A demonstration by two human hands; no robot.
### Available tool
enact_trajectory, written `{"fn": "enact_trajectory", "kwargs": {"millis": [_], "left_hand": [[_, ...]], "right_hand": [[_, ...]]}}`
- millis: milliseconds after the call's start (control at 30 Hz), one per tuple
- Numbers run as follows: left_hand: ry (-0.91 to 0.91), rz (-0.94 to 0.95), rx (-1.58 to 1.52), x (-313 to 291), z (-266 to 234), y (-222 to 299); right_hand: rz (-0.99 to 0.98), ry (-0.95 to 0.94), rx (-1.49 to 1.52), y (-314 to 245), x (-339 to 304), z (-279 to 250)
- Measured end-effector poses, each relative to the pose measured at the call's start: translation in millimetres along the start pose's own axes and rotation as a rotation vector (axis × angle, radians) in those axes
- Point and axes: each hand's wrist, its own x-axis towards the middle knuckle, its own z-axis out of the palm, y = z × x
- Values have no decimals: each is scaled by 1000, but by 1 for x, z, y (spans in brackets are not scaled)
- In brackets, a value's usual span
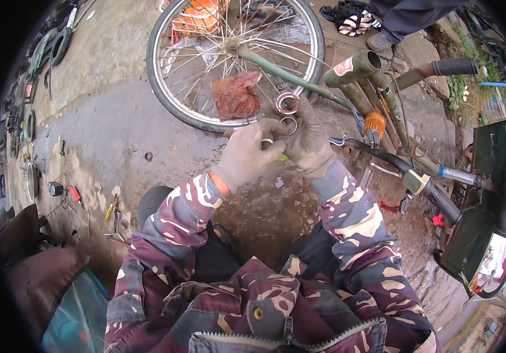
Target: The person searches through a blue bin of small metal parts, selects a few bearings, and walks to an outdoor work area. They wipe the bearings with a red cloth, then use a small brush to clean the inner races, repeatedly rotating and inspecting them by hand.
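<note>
Both of my hands wear grey gloves and meet over the ground, just below a bicycle wheel. My right hand is closed round a shiny metal ring-shaped cup that stands up at its fingertips. Under the cup, a thinner ring with a beaded edge, like a ball-bearing ring, sits between the fingers of both hands. My left hand is curled with its fingertips at that ring, and another pale ring shows between its thumb and fingers. Some fingertips are hidden.
A reddish crumpled sheet lies on the spokes. To the right are a green bicycle frame tube, an orange lamp and a handlebar grip. Pliers and small tools lie at left. Someone's shoe is at the back.
</note>
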Motion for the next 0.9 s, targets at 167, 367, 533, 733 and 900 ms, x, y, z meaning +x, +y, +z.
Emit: {"fn": "enact_trajectory", "kwargs": {"millis": [167, 367, 533, 733, 900], "left_hand": [[80, 49, 348, 1, 7, -1], [-29, 48, 389, 6, 0, -12], [-135, 76, 318, 9, -10, -13], [-71, 116, 530, 3, -6, -13], [-20, 236, 324, 8, -16, -15]], "right_hand": [[-44, 57, -39, 8, -1, 0], [22, 66, -102, 9, -5, 0], [32, 88, -22, 6, -9, 2], [32, 135, -19, 3, -3, -3], [-43, 46, -112, 4, -1, -3]]}}
